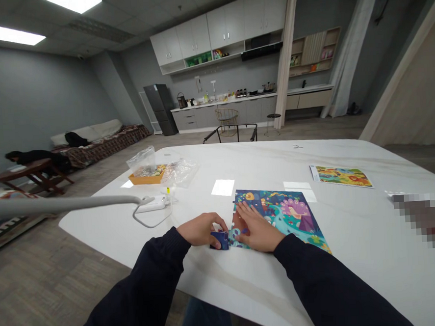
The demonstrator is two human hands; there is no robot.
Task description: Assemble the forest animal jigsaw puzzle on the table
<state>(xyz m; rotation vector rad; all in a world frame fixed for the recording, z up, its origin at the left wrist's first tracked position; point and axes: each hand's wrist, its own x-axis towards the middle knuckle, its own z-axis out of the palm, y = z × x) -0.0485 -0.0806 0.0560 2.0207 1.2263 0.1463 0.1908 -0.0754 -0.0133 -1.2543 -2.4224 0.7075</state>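
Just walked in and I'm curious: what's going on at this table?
A person is working at a white table on a colourful peacock jigsaw puzzle. Their left hand holds a dark blue puzzle piece at the puzzle's left edge, while their right hand presses flat on the puzzle. Further off lie a picture sheet and an orange tray with plastic bags.

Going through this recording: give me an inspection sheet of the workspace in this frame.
Surface: white tabletop.
Job's things: peacock jigsaw puzzle; dark blue puzzle piece.
Clutter: orange tray; plastic bag; printed picture sheet.
Grippers: left hand on the piece; right hand flat on the puzzle.
Cables: white cord beside a white power strip.
Surroundings: sofa; kitchen counter.
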